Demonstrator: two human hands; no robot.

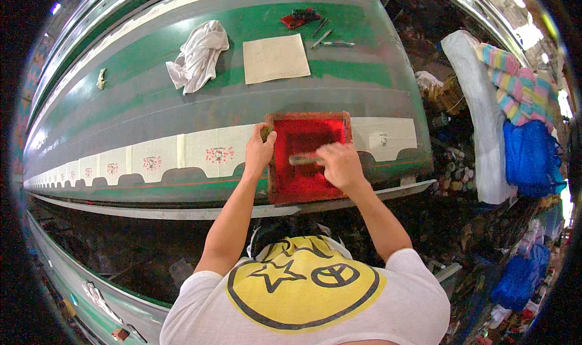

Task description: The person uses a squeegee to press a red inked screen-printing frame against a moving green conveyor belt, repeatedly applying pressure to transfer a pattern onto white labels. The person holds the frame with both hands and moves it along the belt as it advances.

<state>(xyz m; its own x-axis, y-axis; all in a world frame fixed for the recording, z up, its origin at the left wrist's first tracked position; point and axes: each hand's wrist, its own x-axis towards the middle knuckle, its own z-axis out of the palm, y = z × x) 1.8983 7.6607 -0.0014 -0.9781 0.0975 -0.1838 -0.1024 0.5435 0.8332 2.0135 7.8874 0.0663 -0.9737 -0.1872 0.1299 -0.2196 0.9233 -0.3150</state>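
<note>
A wooden screen-printing frame point(310, 116), its mesh point(330, 130) covered in wet red ink, lies flat over a row of cream fabric pieces point(195, 140) near the table's front edge. At its left side, my left hand point(259, 151) is closed, thumb and fingers pinching the frame's edge around a small olive-coloured part. Inside the frame, my right hand point(341, 164) grips a squeegee point(303, 159), whose pale bar points left across the red mesh. The fabric beneath the frame is hidden. Pieces to the left bear small red and black prints; the one on the right point(388, 133) shows a dark figure only.
On the long green table point(145, 96) are a crumpled white cloth point(200, 54), a beige sheet point(276, 59), pens point(321, 39) and a red-and-black object point(301, 19). A metal rail point(254, 211) borders the near edge. Blue bags point(530, 157) and striped cloth point(515, 81) sit right.
</note>
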